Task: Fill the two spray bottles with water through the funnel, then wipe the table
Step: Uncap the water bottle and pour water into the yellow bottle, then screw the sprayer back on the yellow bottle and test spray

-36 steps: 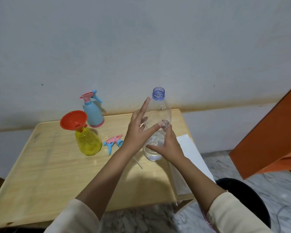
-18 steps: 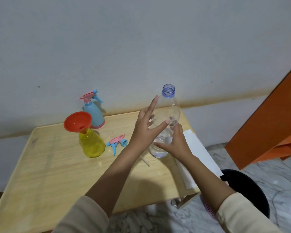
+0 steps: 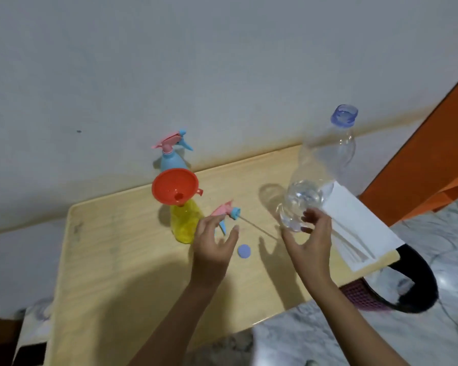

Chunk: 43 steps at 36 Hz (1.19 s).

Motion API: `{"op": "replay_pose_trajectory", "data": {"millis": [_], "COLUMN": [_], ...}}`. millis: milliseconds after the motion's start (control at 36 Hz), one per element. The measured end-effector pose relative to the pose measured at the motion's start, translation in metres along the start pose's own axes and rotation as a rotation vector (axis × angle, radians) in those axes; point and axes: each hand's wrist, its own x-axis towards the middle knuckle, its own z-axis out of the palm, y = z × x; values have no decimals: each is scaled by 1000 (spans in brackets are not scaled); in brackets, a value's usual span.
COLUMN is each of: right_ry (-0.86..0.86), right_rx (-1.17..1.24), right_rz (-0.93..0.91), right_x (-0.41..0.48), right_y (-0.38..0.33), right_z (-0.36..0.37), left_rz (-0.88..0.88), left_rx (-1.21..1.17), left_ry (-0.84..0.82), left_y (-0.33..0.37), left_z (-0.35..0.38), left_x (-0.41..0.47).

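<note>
Two bare hands over a pale wooden tabletop (image 3: 111, 273), one at a clear plastic water bottle.

The left hand (image 3: 213, 248) hovers with its fingers (image 3: 233, 233) spread wide, holding nothing; a small round lilac bottle cap (image 3: 244, 251) lies just right of them. The right hand (image 3: 311, 243) has fingers (image 3: 312, 217) curled loosely at the base of the uncapped clear plastic water bottle (image 3: 320, 178); I cannot tell whether they grip it. Folded white paper towels (image 3: 360, 228) lie right of those fingers. Just beyond the left fingers stands a yellow translucent spray bottle (image 3: 185, 225) with an orange plastic funnel (image 3: 175, 187) in its neck, and a loose pink-and-blue trigger sprayer head (image 3: 226, 211) lies beside it. Farthest stands a blue spray bottle with pink trigger (image 3: 171, 154).
</note>
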Motion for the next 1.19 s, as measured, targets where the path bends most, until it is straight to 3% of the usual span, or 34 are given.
{"op": "replay_pose_trajectory", "data": {"millis": [83, 194, 361, 694, 861, 1028, 1194], "right_ry": [-157, -348, -539, -503, -482, -324, -381], "right_rx": [60, 133, 127, 46, 83, 220, -75], "right_rz": [-19, -78, -83, -60, -30, 34, 189], "right_x": [-13, -8, 11, 17, 21, 53, 80], "right_y": [-27, -73, -120, -132, -136, -129, -58], "right_z": [36, 78, 125, 141, 139, 108, 92], "left_rz": [-127, -234, -189, -199, -152, -74, -87], "left_rx": [98, 98, 57, -176, -131, 15, -36], "left_ry": [151, 204, -5, -107, -122, -75, -79], "left_y": [-34, -61, -73, -75, -75, -82, -86], "left_z": [-30, -58, -71, -69, -72, -80, -91], "left_x": [-7, 10, 53, 59, 58, 55, 51]}}
